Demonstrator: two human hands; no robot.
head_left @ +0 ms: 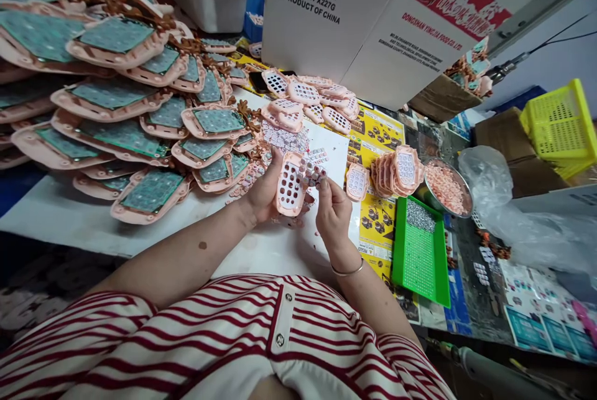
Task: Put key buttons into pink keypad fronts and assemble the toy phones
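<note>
My left hand point(265, 191) is closed on the edge of a pink plastic casing point(282, 193) with rows of button holes, tilted up over the white board. My right hand point(333, 210) pinches a small sheet of printed button keys point(310, 171) at the casing's right side. Just behind lies another key sheet point(318, 155), near a heap of loose keys point(284, 139). To the right, a pink casing fitted with keys point(357, 182) lies beside a stack of similar casings point(396, 171).
Pink casings with green circuit boards point(149, 191) are piled high on the left. Pink casings with holes point(303, 92) lie behind, before a large carton point(345, 27). A green tray of screws point(422, 257) and a metal bowl of pink pieces point(448, 187) stand right.
</note>
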